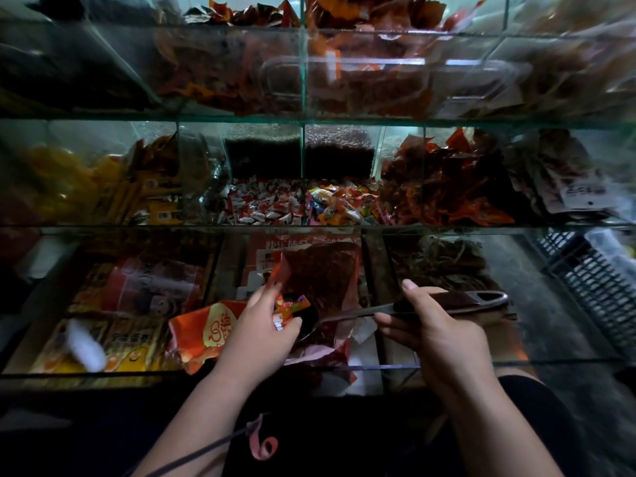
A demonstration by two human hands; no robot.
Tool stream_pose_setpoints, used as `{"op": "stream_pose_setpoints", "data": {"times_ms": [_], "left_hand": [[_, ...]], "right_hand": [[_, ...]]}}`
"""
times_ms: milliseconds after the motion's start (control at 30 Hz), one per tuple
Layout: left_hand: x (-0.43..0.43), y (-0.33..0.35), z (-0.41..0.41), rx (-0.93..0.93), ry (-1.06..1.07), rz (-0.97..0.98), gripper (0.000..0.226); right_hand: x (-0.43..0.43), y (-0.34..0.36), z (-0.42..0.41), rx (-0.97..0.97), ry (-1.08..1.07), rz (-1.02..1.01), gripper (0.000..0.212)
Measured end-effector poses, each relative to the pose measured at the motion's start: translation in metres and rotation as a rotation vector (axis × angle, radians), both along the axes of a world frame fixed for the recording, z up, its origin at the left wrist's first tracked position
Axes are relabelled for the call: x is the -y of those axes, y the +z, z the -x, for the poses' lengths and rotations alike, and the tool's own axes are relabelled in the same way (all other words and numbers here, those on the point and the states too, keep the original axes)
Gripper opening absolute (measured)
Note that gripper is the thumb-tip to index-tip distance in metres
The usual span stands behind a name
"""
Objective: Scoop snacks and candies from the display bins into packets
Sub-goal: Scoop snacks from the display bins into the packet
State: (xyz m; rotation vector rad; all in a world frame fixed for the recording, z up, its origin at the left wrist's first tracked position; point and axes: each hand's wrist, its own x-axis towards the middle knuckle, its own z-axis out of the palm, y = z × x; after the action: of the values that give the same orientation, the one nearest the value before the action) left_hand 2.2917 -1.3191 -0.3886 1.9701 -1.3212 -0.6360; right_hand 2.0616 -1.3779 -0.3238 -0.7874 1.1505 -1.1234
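Observation:
My left hand grips the mouth of a red and orange packet over the lowest glass bin, with a few wrapped candies showing at its fingers. My right hand grips the dark handle of a metal scoop. The scoop's bowl points left, right beside the packet's mouth, and is partly hidden by my left hand. Under both lies a large dark red snack bag in the middle bottom bin.
Glass display bins rise in three tiers. The middle tier holds white-red candies, mixed colourful candies and red packets. Yellow packaged snacks fill the lower left bin. A black plastic crate stands at right.

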Motion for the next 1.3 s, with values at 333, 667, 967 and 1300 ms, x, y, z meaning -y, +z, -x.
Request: {"op": "stream_pose_setpoints", "data": {"times_ms": [333, 667, 967, 1300], "left_hand": [[0.008, 0.015, 0.007, 0.209, 0.071, 0.158, 0.054], [0.066, 0.075, 0.009, 0.380, -0.069, 0.322, 0.056], [0.141, 0.099, 0.001, 0.217, -0.110, 0.291, 0.071], [0.090, 0.067, 0.004, 0.111, 0.068, 0.245, 0.053]], "right_hand": [[-0.017, 0.042, 0.015, 0.110, 0.162, 0.135, 0.008], [-0.008, 0.076, 0.006, 0.246, 0.027, 0.144, 0.015], [0.049, 0.073, -0.037, 0.338, -0.215, 0.213, 0.003], [0.082, 0.029, -0.027, -0.902, 0.145, 1.146, 0.012]]}}
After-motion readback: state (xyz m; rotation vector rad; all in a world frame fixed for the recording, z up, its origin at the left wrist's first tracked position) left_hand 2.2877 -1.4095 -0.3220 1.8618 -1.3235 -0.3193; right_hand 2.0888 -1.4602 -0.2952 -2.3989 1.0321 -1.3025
